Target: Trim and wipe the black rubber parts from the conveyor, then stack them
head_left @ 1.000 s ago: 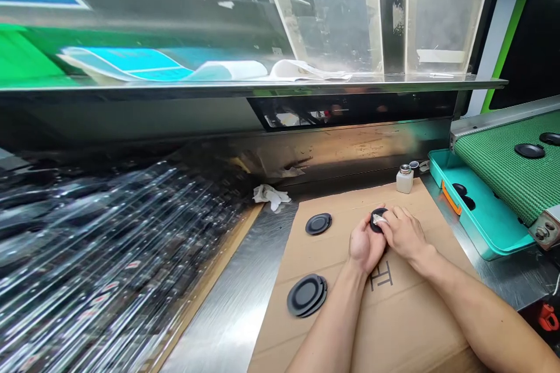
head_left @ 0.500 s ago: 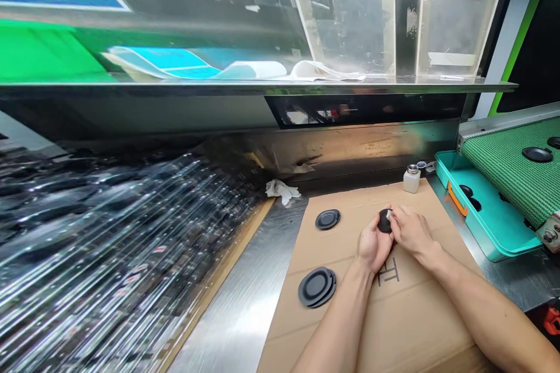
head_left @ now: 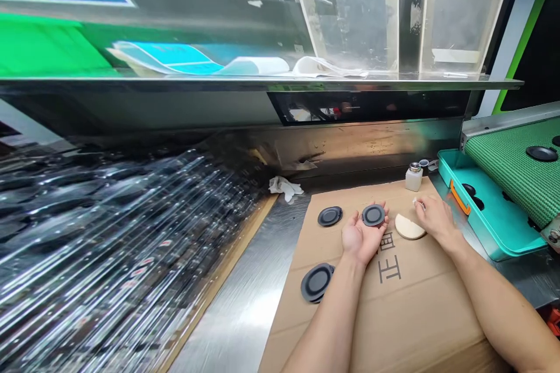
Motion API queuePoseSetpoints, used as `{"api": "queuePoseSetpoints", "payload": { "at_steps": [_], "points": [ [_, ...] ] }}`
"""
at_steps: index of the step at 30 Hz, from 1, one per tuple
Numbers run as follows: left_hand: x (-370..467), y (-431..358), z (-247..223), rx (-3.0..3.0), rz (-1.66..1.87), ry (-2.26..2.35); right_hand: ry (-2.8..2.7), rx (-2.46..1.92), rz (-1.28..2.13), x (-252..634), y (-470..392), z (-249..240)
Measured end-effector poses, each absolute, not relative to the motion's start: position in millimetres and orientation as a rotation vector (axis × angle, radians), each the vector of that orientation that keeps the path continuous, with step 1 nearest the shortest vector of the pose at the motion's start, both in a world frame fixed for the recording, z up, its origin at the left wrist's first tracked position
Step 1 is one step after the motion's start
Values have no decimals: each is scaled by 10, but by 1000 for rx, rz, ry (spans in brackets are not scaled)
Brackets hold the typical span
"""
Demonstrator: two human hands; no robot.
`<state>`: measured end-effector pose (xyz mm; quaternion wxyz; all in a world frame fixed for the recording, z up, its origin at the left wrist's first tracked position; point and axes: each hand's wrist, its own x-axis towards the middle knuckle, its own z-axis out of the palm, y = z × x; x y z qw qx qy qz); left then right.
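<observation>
My left hand (head_left: pixel 362 240) is turned palm up and holds a round black plastic disc (head_left: pixel 373 215) on its fingers; the disc has raised rings. My right hand (head_left: pixel 435 217) is closed in a pinch on a small white wad (head_left: pixel 415 202), perhaps cloth or paper. Between the hands a cream half-round pad (head_left: pixel 408 227) lies flat on the cardboard sheet (head_left: pixel 420 303). Left of my left hand lies another black disc (head_left: pixel 329 216). Nearer to me are stacked black discs (head_left: pixel 315 282), partly hidden by my left forearm.
A small bottle with a metal top (head_left: pixel 413 177) stands at the cardboard's far edge. On the right, a teal tray (head_left: pixel 494 245) holds black parts beneath a green conveyor belt (head_left: pixel 507 154). Stacked clear plastic trays (head_left: pixel 131 262) fill the left. A metal shelf (head_left: pixel 262 85) crosses overhead.
My hands have parted. The left moved left with the disc, now facing up; the right moved right with the white wad. The cream pad between them has come into view.
</observation>
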<state>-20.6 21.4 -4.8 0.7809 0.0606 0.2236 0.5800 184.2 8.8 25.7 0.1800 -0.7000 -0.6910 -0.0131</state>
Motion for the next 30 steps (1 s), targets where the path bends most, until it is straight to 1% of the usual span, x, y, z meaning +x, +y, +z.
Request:
{"api": "queuePoseSetpoints", "payload": {
  "at_steps": [3,5,8,11,14,17,20,23,27,30],
  "points": [
    [-225,204,-38,117,1262,458,-1937,-2147,5,1933,134,253],
    [-231,195,-27,111,1253,449,-1967,-2179,5,1938,137,245],
    [-240,183,-4,122,1237,422,-2111,-1942,9,1870,76,248],
    [-258,173,22,143,1232,381,-2317,-1679,122,1768,-25,259],
    [-281,167,39,170,1231,340,-2426,-1622,189,1716,-76,260],
    [-275,167,42,194,1218,345,-2298,-1568,224,1697,-59,250],
    [-202,167,29,221,1218,386,-2091,-1414,160,1619,-44,222],
    [-75,147,7,254,1206,429,-2095,-1301,57,1484,-69,174],
    [53,104,-30,328,1148,467,-2138,-1384,-63,1379,-93,140],
    [70,105,-64,342,1163,505,-2105,-1467,-74,1371,-100,140]
  ]
}}
